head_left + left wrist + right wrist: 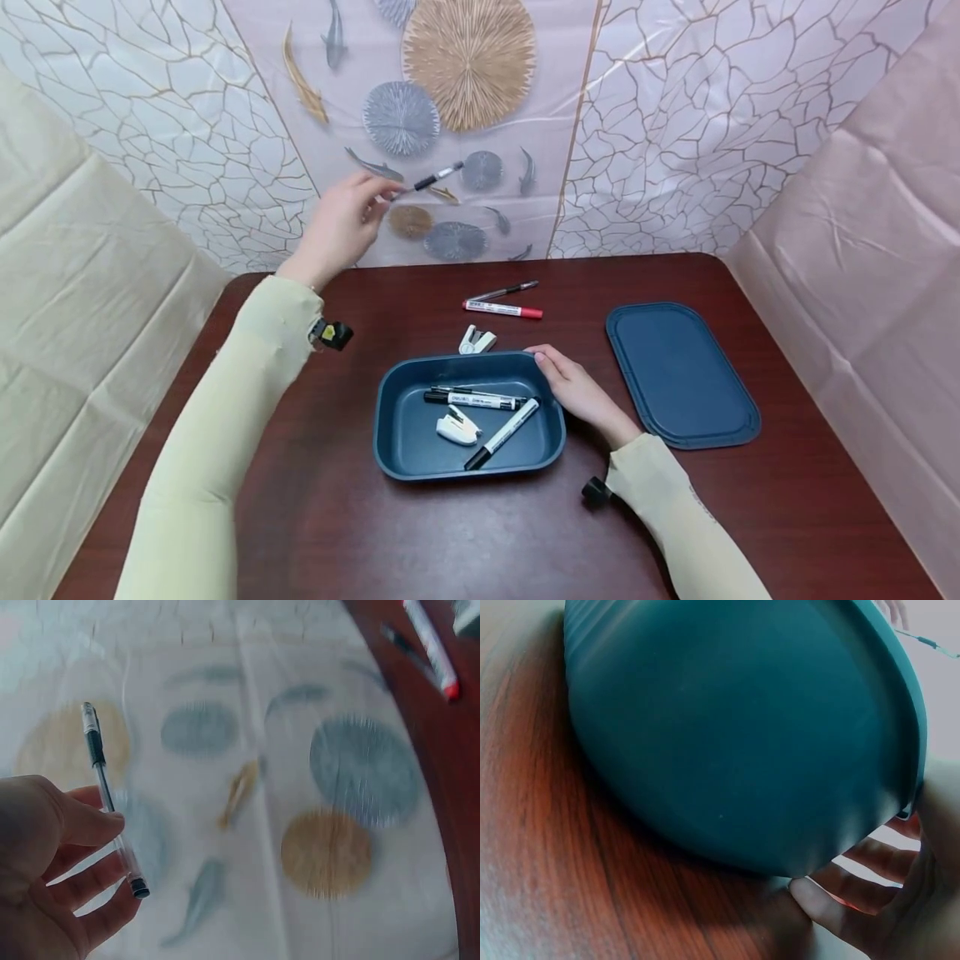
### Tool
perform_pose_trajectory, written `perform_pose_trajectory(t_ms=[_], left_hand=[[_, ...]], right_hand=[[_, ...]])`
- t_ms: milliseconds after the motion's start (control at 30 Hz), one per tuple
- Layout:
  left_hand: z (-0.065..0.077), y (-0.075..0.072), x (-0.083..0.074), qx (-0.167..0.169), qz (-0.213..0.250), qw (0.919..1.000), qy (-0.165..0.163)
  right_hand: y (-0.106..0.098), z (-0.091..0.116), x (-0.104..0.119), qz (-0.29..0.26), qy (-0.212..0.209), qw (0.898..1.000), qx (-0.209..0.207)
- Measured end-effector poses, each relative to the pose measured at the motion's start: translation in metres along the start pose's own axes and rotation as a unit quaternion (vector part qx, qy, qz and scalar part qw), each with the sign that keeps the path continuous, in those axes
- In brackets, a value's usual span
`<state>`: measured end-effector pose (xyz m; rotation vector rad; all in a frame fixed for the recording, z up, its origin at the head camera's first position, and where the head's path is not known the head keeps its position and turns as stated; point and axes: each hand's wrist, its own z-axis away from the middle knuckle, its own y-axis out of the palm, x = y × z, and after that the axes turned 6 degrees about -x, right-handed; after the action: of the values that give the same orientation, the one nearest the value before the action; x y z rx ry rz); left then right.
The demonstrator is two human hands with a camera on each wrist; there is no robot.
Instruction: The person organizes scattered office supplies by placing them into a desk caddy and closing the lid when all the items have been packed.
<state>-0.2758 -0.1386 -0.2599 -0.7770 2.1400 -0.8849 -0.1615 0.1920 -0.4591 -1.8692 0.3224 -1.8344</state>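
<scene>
Raised over the table's back edge, my left hand (pixel 341 223) pinches a clear gel pen with a black grip (pixel 437 177) between thumb and fingers. The left wrist view shows the pen (pixel 112 802) slanting across the fingers, its dark end at the lower fingertips. My right hand (pixel 581 396) holds the far right corner of a dark blue box (pixel 392 417), fingers curled round its outer wall in the right wrist view. Inside the box lie two white markers with black caps, one near the front (pixel 512 433), a thin pen (pixel 450 389) and a small white stapler (pixel 458 427).
Just behind the box stands another small white stapler (pixel 476 340). Farther back lie a red-capped marker (pixel 502 309) and a gel pen (pixel 504 292). A flat blue lid (pixel 684 375) lies to the right. Patterned cloth (pixel 667 125) hangs behind the table.
</scene>
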Motion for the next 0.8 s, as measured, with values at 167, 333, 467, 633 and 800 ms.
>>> perform_pose_trajectory(t_ms=[167, 333, 467, 633, 800], left_hand=[[0.021, 0.015, -0.024, 0.043, 0.014, 0.9966, 0.07], [0.044, 0.027, -0.039, 0.092, -0.001, 0.9876, 0.127], [0.062, 0.034, -0.048, 0.127, 0.005, 0.9812, 0.145], [0.085, 0.041, -0.055, 0.171, 0.004, 0.9745, 0.145], [0.103, 0.049, -0.061, 0.218, 0.005, 0.9662, 0.137]], right_hand=[[0.0, 0.0, 0.001, 0.0, 0.001, 1.0, 0.003], [0.0, -0.001, 0.0, -0.004, 0.006, 1.0, 0.007], [0.0, -0.001, 0.0, -0.003, 0.004, 1.0, 0.006], [-0.001, -0.002, -0.001, -0.009, 0.001, 1.0, 0.007], [-0.002, -0.001, -0.003, -0.001, 0.0, 1.0, 0.004]])
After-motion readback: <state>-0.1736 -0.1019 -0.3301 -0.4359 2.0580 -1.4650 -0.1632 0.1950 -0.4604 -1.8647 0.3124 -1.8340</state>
